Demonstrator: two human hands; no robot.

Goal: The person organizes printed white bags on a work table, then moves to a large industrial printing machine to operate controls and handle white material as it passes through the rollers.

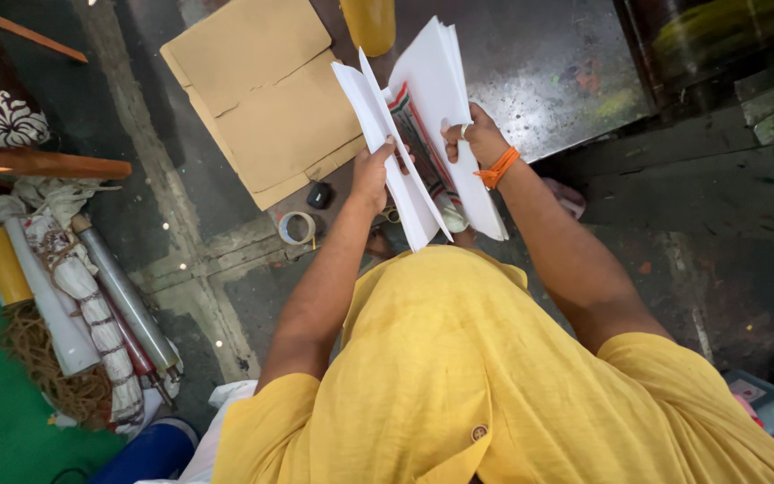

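Sheets of white printed paper (432, 125), pinched by my left hand (372, 175) and right hand (477, 136), could slip toward six o'clock if either grip loosens.

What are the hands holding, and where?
Both grip a stack of white paper sheets: left hand on its left edge, right hand on its right edge.

Stack of white sheets (432, 99), held up off the ground at scene centre, fanned open into two bundles. Printed panel with red and green border visible between them. Edges tilted, lower corners pointing near, upper corners far.
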